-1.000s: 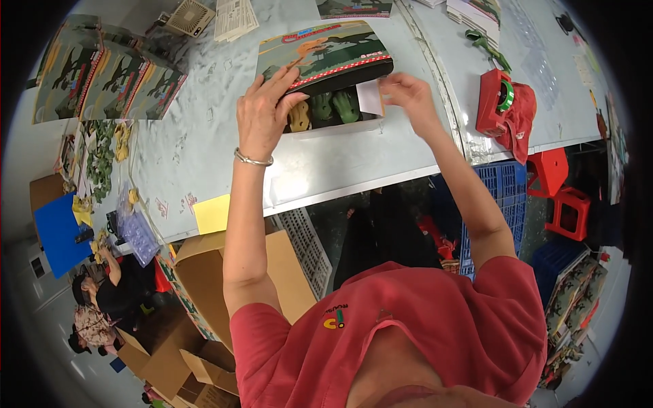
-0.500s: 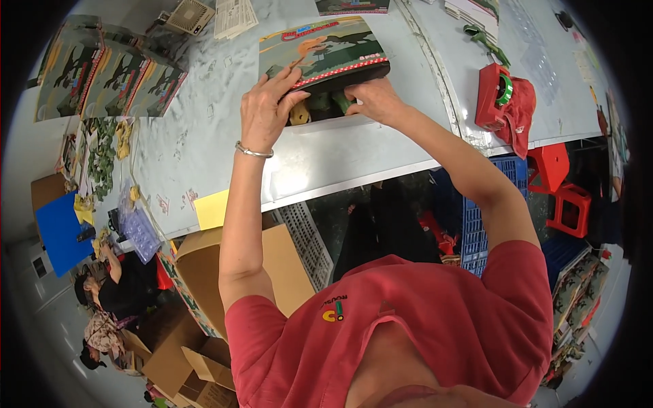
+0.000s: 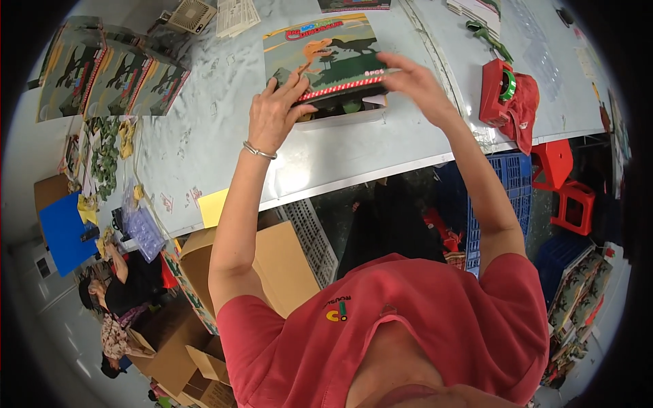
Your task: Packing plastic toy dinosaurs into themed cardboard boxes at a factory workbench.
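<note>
A printed toy box (image 3: 326, 61) with dinosaur pictures lies on the table, its lid raised a little along the near side. Through that gap a bit of green toy (image 3: 352, 106) and dark contents show above the pale box base (image 3: 340, 120). My left hand (image 3: 275, 112) grips the lid's near left corner, fingers on top and thumb at the front edge. Beside the lid's right edge is my right hand (image 3: 418, 85), somewhat blurred, its fingers apart and nothing in them; whether a fingertip touches the lid is unclear.
Several similar boxes (image 3: 95, 75) stand at the far left. On the right are a red tape dispenser (image 3: 493, 92), a red cloth (image 3: 524, 112) and a green toy dinosaur (image 3: 486, 37). An open cardboard carton (image 3: 286, 258) sits below the table edge. Co-workers (image 3: 115, 285) are at the lower left.
My right hand has come out of the box's front gap and moved right and up to the lid's right edge, opening. The lid has lowered over the contents; my left hand stays at its corner.
</note>
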Demonstrator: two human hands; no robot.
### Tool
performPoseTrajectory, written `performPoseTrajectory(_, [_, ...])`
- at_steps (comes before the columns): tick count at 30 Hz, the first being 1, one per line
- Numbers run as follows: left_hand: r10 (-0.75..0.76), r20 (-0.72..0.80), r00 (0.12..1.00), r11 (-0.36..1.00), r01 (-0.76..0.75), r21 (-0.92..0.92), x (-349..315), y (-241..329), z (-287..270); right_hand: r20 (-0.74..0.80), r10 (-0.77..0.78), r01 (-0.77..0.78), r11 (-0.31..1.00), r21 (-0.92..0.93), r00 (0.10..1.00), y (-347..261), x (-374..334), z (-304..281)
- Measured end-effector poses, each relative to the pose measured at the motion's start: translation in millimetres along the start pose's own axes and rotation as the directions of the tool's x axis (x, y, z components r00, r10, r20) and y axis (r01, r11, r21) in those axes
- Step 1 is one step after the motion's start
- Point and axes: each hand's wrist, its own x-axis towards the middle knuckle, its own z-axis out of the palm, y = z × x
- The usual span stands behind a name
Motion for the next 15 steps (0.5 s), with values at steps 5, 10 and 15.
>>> performPoseTrajectory(5, [0.096,0.017,0.995,0.992,-0.097,0.079,-17.1,-10.6,16.3,0.154,-0.151,0.216,0.681,-0.700,0.976,20.4,-10.5,2.4])
performPoseTrajectory(10, [-0.067,-0.015,0.998,0.987,0.064,-0.148,-34.3,-11.9,14.5,0.199,-0.328,0.336,0.442,-0.832,0.923,34.6,-16.3,4.6])
performPoseTrajectory(15, [-0.170,0.083,0.982,0.958,0.185,-0.221,-41.8,-11.2,23.4,0.182,-0.261,0.262,0.318,-0.911,0.948,37.9,-20.4,11.7])
